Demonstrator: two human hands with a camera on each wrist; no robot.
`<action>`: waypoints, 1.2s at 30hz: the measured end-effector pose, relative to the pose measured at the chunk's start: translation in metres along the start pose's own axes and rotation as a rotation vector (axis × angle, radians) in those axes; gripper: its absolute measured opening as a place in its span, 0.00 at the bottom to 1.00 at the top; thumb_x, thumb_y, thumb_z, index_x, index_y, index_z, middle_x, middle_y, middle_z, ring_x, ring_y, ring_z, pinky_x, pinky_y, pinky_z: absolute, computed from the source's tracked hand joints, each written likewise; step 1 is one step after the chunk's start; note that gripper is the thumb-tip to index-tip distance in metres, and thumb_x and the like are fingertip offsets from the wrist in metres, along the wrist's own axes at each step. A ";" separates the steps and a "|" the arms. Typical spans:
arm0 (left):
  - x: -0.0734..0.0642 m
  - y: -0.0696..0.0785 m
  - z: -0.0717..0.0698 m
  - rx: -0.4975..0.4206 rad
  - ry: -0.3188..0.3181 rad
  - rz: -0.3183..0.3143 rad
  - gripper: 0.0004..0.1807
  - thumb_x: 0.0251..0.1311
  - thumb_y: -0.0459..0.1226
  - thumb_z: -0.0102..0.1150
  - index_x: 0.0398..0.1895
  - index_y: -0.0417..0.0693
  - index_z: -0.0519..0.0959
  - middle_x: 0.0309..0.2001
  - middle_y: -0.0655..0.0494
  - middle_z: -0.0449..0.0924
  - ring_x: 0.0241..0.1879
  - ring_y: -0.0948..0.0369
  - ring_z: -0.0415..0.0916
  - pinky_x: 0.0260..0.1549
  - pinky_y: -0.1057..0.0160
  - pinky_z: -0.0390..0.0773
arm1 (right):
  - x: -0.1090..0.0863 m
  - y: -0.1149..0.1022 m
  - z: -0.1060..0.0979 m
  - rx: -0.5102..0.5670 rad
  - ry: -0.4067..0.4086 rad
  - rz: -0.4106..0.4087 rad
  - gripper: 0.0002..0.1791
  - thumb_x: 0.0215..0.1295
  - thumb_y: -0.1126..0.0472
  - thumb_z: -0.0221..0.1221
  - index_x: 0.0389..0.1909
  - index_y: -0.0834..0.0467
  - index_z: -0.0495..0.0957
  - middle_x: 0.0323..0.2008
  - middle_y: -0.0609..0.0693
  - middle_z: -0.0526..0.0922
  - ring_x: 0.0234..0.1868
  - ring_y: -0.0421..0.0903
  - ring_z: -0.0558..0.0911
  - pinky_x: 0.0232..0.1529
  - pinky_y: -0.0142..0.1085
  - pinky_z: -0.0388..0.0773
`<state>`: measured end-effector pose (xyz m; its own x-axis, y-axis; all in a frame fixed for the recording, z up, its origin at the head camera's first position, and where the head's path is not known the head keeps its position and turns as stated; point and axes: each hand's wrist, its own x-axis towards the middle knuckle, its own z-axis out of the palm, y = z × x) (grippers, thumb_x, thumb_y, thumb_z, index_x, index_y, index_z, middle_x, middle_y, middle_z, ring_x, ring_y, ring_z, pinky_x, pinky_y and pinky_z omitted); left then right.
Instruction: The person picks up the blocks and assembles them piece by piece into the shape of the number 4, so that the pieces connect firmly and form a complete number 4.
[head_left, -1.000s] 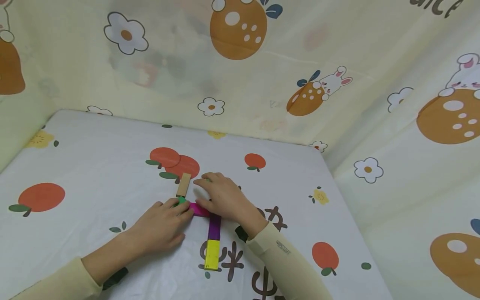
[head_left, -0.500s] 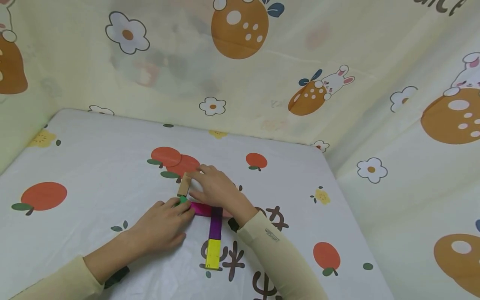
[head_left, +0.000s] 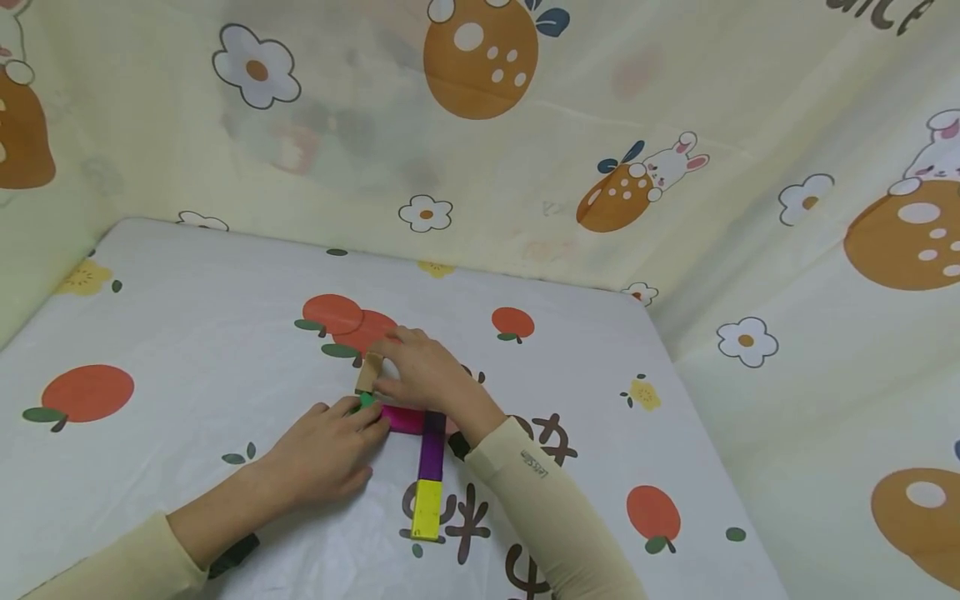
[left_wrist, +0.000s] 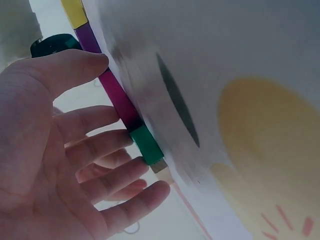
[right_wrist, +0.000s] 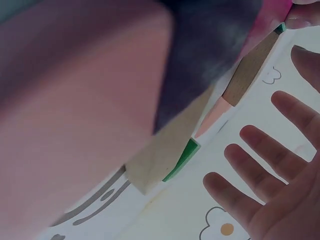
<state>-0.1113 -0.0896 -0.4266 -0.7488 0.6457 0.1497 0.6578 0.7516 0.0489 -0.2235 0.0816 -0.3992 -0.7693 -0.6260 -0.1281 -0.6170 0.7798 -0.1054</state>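
A wooden block (head_left: 367, 372) stands at the far end of a short row. Beside it are a green block (head_left: 366, 400) and a magenta block (head_left: 403, 419); a purple block (head_left: 431, 454) and a yellow block (head_left: 427, 510) run toward me. My left hand (head_left: 322, 450) rests its loosely bent fingertips along the green and magenta blocks, as the left wrist view shows. My right hand (head_left: 431, 375) is at the wooden block, index finger near its far end and thumb at its right side. In the right wrist view its fingers (right_wrist: 260, 150) are spread and nearly straight.
In the right wrist view a blurred pink block (right_wrist: 100, 115), a dark one and a pale wooden one fill the near side, with another green block (right_wrist: 182, 160) beyond. A printed tablecloth (head_left: 187, 333) covers the table; a patterned curtain (head_left: 337, 167) hangs behind.
My right hand has moved left and away from me, from above the magenta block to the wooden block. More of the blocks by its wrist shows. My left hand has stayed in place.
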 end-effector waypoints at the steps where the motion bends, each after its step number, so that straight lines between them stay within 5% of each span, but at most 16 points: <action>1: 0.000 0.000 0.000 0.001 0.003 0.002 0.29 0.55 0.48 0.72 0.59 0.47 0.82 0.60 0.50 0.81 0.58 0.46 0.77 0.42 0.45 0.84 | 0.001 0.000 0.000 0.003 -0.007 0.001 0.28 0.71 0.44 0.62 0.70 0.44 0.74 0.72 0.52 0.72 0.72 0.53 0.72 0.68 0.48 0.75; 25: -0.002 0.001 0.001 0.012 0.030 0.005 0.26 0.55 0.45 0.71 0.57 0.46 0.82 0.59 0.50 0.82 0.57 0.47 0.78 0.40 0.46 0.83 | 0.008 -0.014 0.000 -0.018 -0.089 -0.025 0.24 0.73 0.44 0.60 0.69 0.37 0.77 0.74 0.51 0.71 0.74 0.53 0.70 0.67 0.52 0.76; 36: -0.002 0.002 0.000 0.026 0.046 0.011 0.26 0.54 0.46 0.72 0.56 0.47 0.82 0.57 0.52 0.83 0.55 0.48 0.78 0.38 0.48 0.83 | 0.005 -0.015 -0.005 -0.037 -0.094 -0.065 0.19 0.73 0.46 0.60 0.62 0.39 0.82 0.61 0.46 0.79 0.57 0.46 0.79 0.53 0.44 0.82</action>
<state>-0.1085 -0.0895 -0.4270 -0.7368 0.6472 0.1953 0.6630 0.7483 0.0213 -0.2195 0.0668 -0.3936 -0.7099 -0.6710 -0.2141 -0.6718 0.7364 -0.0801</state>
